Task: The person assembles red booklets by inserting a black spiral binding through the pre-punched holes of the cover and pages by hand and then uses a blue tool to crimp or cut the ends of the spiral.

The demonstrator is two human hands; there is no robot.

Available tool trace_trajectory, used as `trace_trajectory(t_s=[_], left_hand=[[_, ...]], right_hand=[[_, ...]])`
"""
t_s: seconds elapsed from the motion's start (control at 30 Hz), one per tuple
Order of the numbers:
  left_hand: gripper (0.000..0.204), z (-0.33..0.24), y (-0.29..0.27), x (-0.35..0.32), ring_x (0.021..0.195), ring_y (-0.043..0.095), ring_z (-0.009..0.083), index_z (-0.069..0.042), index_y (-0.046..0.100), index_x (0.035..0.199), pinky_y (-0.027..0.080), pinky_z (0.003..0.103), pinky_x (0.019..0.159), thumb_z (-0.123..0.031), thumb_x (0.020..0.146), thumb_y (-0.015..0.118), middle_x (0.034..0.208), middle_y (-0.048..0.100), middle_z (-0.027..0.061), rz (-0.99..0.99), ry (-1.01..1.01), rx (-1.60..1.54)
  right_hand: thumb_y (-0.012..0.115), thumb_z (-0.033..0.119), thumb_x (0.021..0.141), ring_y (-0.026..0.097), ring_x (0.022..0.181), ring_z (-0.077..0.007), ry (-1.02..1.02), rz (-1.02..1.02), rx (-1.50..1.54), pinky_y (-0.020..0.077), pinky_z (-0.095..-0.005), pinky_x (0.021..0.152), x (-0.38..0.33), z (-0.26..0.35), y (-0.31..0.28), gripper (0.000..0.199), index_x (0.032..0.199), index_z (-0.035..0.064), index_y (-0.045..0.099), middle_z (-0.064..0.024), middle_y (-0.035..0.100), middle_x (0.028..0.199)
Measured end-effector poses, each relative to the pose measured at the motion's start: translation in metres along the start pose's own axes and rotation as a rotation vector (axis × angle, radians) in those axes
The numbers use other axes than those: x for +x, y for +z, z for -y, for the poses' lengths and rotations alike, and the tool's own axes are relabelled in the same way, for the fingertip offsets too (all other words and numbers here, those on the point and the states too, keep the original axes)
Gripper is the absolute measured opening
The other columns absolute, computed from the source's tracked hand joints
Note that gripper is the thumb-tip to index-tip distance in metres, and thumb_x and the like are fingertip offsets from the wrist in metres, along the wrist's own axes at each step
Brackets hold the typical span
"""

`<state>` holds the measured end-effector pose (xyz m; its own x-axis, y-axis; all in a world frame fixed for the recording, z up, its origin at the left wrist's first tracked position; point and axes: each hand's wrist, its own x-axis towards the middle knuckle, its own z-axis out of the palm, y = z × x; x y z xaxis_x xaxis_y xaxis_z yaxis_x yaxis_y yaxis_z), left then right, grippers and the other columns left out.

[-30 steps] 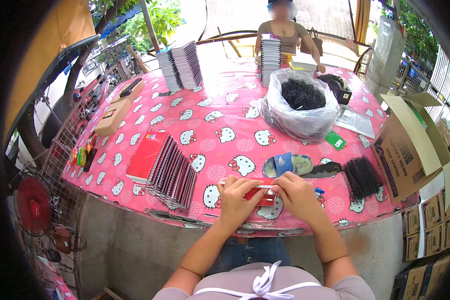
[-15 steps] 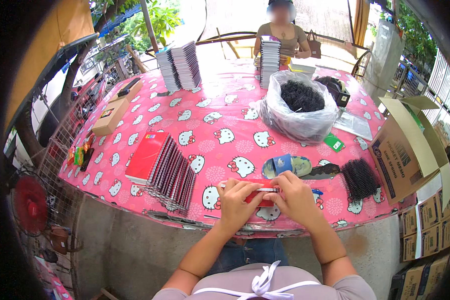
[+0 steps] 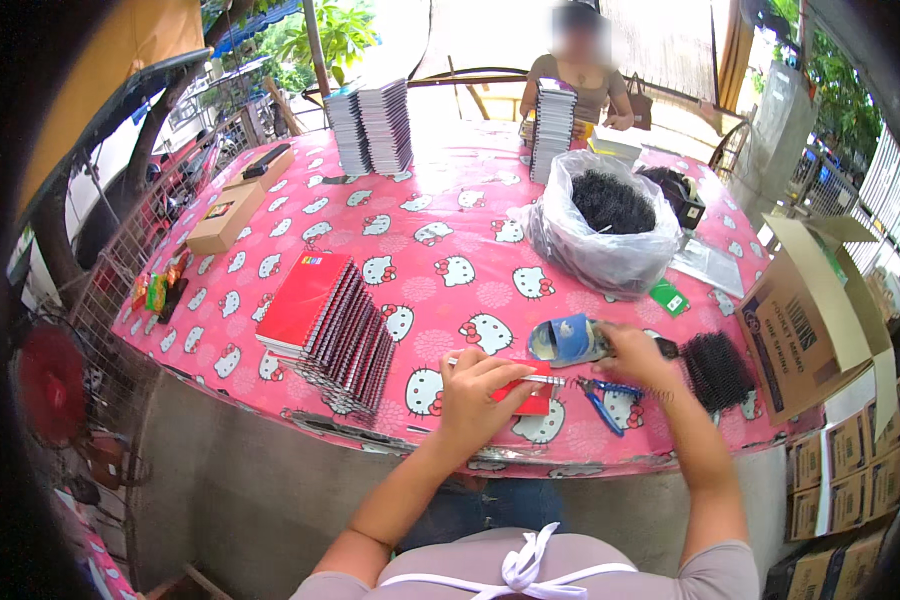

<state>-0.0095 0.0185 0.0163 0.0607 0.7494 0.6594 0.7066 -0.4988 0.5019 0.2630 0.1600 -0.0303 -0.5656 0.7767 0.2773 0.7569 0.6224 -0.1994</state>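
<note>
Centrally, near the lower edge of the pink patterned bench (image 3: 450, 215), our left hand (image 3: 475, 395) grips a small red spiral-bound notebook (image 3: 530, 392); our right hand (image 3: 638, 358) pinches its upper edge. We judge it light, thin, flexible, best gripped along the covers.

The right hand (image 3: 635, 357) has left the red notebook (image 3: 526, 392), moving rightward.
</note>
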Motion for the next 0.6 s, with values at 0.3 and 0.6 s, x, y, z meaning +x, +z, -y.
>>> trace_trajectory(t_s=[0.3,0.6], left_hand=[[0.036,0.011,0.012,0.0,0.086,0.058,0.0218,-0.01,0.065,0.089,0.035,0.041,0.087,-0.031,0.064,0.081,0.086,0.065,0.0022,0.021,-0.09,-0.021],[0.041,0.015,0.003,0.003,0.089,0.06,0.0234,-0.006,0.063,0.098,0.043,0.037,0.084,-0.018,0.063,0.082,0.088,0.064,0.0061,-0.02,-0.105,-0.081]], right_hand=[[0.071,0.005,0.071,0.06,0.082,-0.014,-0.003,-0.104,1.032,0.0497,-0.0317,0.071,-0.006,0.02,-0.013,0.036,0.105,0.0017,0.059,-0.0039,0.065,0.092],[0.075,0.009,0.067,0.061,0.065,-0.023,-0.014,-0.057,0.324,0.049,-0.0337,0.06,0.029,0.049,-0.024,0.024,0.078,0.001,0.055,-0.0073,0.063,0.071]])
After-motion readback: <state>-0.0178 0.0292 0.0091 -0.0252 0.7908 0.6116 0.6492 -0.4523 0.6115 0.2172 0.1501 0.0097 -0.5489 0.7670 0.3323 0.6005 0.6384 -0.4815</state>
